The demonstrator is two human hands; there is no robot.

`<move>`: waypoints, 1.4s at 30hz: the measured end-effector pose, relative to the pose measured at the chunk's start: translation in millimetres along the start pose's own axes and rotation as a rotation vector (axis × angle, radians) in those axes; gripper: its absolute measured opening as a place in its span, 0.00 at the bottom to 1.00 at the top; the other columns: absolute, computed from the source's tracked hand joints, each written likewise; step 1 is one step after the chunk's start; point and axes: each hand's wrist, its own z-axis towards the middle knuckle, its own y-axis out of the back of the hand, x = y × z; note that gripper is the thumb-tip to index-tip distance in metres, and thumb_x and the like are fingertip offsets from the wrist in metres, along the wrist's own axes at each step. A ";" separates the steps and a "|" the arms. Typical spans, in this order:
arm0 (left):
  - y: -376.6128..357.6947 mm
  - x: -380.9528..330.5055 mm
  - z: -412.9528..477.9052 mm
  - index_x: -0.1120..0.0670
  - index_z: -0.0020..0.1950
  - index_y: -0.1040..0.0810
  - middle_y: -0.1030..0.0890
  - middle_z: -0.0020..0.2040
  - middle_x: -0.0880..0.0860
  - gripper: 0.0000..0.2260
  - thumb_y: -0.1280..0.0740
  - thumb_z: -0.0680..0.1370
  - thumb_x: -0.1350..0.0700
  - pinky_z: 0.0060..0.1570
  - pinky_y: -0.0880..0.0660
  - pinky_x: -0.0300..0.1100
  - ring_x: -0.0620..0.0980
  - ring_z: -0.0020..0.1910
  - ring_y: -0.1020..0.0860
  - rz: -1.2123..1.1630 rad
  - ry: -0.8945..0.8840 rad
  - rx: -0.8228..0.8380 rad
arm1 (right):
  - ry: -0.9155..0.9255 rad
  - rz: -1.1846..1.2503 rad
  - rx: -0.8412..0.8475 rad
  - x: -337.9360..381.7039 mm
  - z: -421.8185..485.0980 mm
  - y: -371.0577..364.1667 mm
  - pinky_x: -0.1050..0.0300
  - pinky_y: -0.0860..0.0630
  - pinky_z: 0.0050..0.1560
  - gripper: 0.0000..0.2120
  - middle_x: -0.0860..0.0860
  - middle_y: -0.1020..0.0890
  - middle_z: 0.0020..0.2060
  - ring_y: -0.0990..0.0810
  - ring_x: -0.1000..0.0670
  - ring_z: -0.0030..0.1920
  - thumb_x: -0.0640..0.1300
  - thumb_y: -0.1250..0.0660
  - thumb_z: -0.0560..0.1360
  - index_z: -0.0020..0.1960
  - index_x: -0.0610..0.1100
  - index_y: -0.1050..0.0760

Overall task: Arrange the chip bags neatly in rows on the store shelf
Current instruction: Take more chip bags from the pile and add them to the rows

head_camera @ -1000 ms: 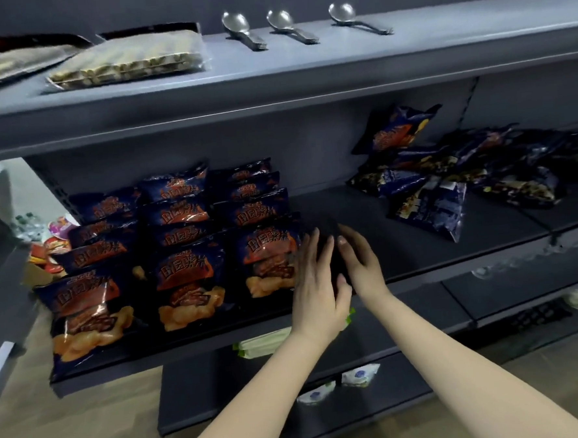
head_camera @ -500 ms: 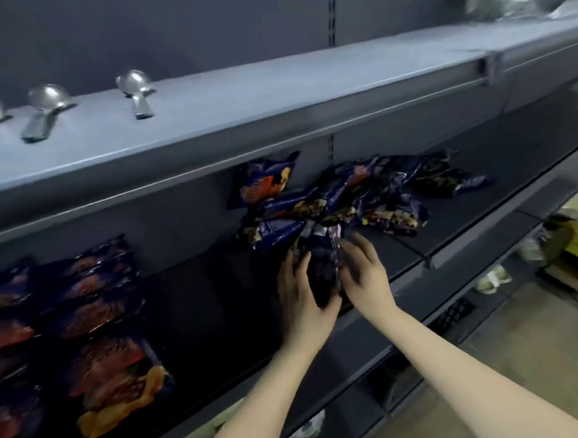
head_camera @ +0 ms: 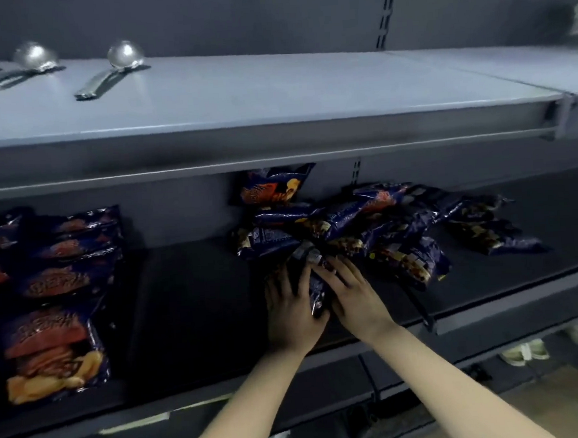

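A dark blue chip bag (head_camera: 313, 286) stands on edge on the dark middle shelf (head_camera: 191, 309), squeezed between my left hand (head_camera: 292, 315) and my right hand (head_camera: 351, 294). Just behind it lies a loose heap of blue chip bags (head_camera: 386, 226), with one bag (head_camera: 274, 187) leaning upright against the back wall. At the left, several bags with orange labels (head_camera: 53, 280) lie in tidy rows, the nearest one (head_camera: 53, 351) at the shelf's front.
The grey upper shelf (head_camera: 273, 94) overhangs the work area and carries three metal spoons (head_camera: 111, 72) at its left. A shelf joint and divider (head_camera: 425, 312) sit right of my hands. Lower shelves (head_camera: 409, 377) hold small pale items.
My view swung right from the tidy rows to the heap. Both hands moved from the bare shelf onto one bag at the heap's front and now clasp it.
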 end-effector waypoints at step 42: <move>157.2 53.3 -41.6 0.39 0.46 0.27 0.21 0.46 0.44 0.02 0.38 0.78 0.45 0.41 0.25 0.36 0.40 0.44 0.24 -0.886 0.589 -0.079 | -0.281 1.398 0.459 96.9 0.3 25.4 0.46 0.24 0.58 0.24 0.44 0.16 0.51 0.18 0.44 0.55 0.41 0.21 0.62 0.57 0.40 0.22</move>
